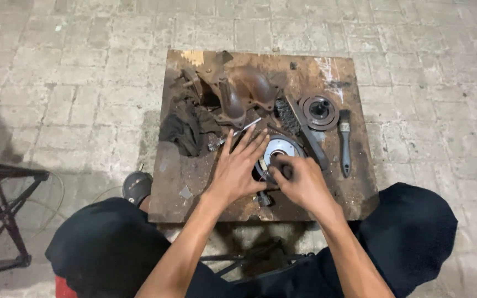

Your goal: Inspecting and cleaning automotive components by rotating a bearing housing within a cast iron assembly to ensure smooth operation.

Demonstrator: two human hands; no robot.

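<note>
Disc: round metal disc (pixel 279 149) on the rusty board (pixel 194 171).
Left hand (pixel 237 168): flat, fingers spread wide, pressing the disc's edge, holding nothing.
Right hand (pixel 299 179): curled over the disc; what it holds is hidden.
Nearby: brush (pixel 345 140), black rag (pixel 186 127).

The left hand (pixel 237 168) lies flat, palm down, fingers spread and pointing forward. The right hand (pixel 300 181) is curled into a loose fist just beside it, both forearms bare and converging.

Dim, flat overhead light, soft shadows on the paving at left, slight blur, edges mildly bowed.
</note>
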